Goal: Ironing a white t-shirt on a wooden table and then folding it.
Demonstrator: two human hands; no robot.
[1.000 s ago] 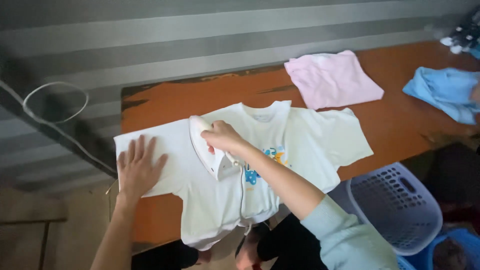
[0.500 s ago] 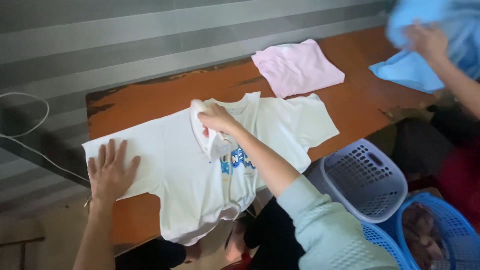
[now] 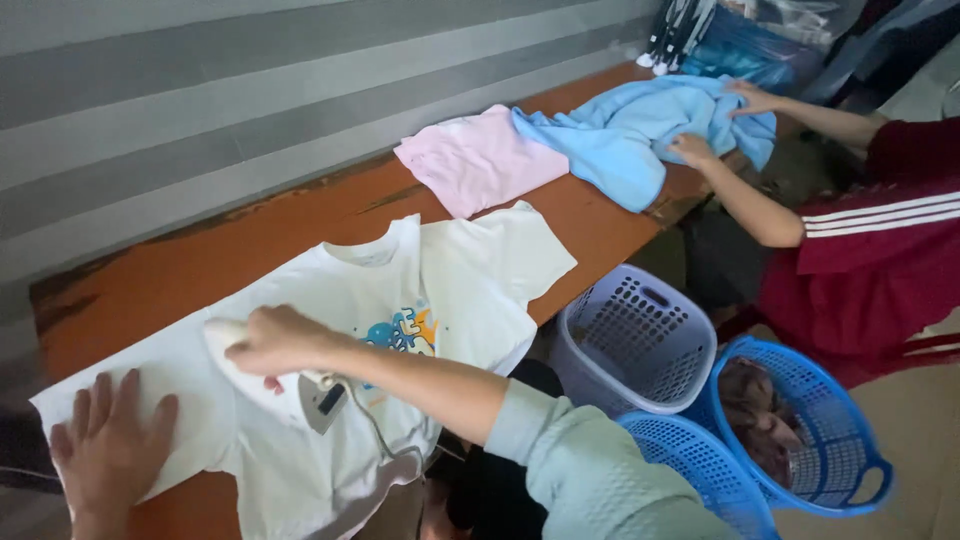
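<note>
Shirt: white T-shirt (image 3: 440, 290) with a coloured print on the chest, spread flat on the counter, its hem hanging over the near edge.
Counter: long orange counter (image 3: 200, 270) running along a grey striped wall.
Co-worker: person in a dark red top at the far right, both hands on a light blue garment (image 3: 630, 130) at the far end of the counter.
Pink garment: folded pink piece (image 3: 480, 160) lying between the white T-shirt and the blue garment, touching the blue one.
Baskets: grey basket (image 3: 630, 340) just beside the counter's near edge; two blue baskets (image 3: 800, 420) next to it on the floor.
Iron: white iron (image 3: 290, 385) resting on the T-shirt's lower front, cord trailing toward the person.
Right hand: right hand (image 3: 275, 340) with fingers wrapped around the iron's handle.
Left hand: left hand (image 3: 105, 445) flat, fingers spread wide, pressing on the T-shirt's sleeve at the counter's near left end.
</note>
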